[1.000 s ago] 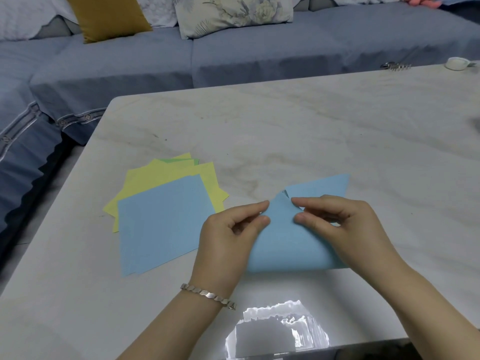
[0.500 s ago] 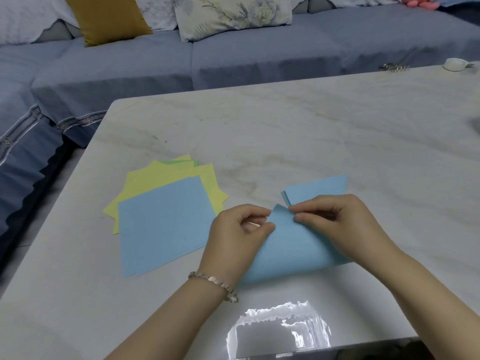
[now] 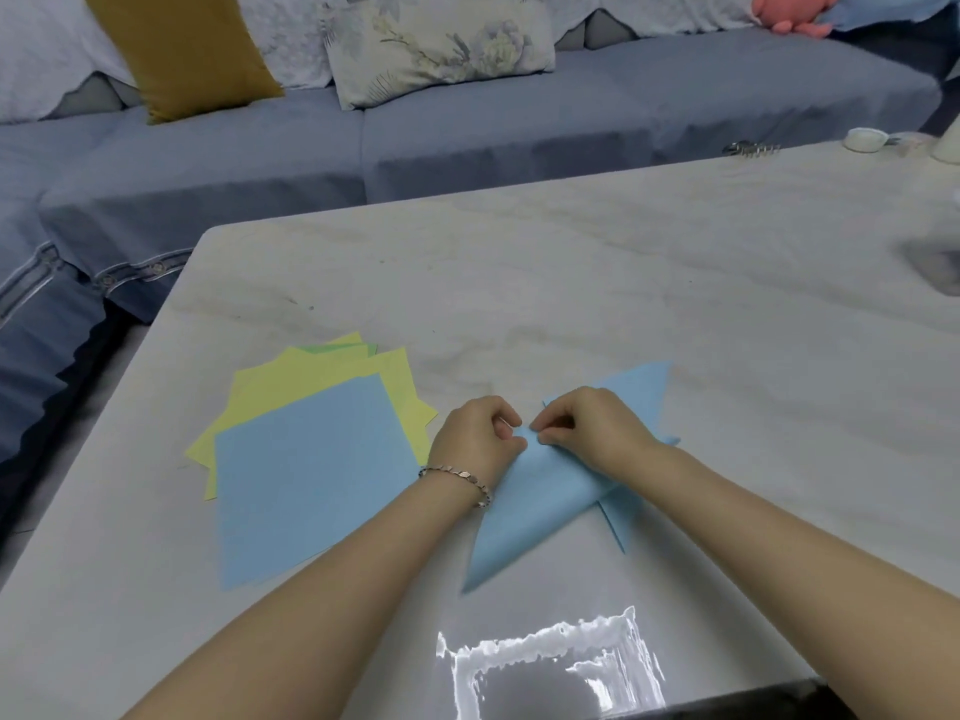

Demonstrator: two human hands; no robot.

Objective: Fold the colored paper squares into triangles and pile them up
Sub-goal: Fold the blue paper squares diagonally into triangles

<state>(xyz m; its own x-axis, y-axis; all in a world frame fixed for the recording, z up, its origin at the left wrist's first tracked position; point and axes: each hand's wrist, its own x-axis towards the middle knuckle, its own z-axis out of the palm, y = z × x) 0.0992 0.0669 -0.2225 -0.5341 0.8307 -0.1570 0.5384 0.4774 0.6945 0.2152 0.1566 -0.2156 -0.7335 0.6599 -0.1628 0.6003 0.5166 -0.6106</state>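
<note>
Marble makes up the big pale table, and a grey-blue sofa runs along its far edge and round its left side. A mustard cushion, a flowery cushion and a pink toy sit on the sofa. The table's left edge slants down toward the near left corner, with a dark gap of floor beside it. The near edge shows only at the bottom right, just under a bright patch of light on the shiny top. Plain marble stretches from the hands to the far edge and out to the right. A hair clip and a small white thing lie way over by the far right edge, well apart from the work.

A pile of flat paper squares lies near the left edge, blue on top, yellow ones fanned out under it (a thin bit of green peeks out at the back).

Just right of that pile, both arms reach in from the bottom and meet. The left hand, with a bracelet on its wrist, and the right hand are both curled, and their fingertips pinch the top corner of a blue paper. The two hands almost touch. This paper is bent over loosely, and its long point aims back toward the person. It lies on top of a folded blue triangle, whose points stick out at the top right and lower right.
</note>
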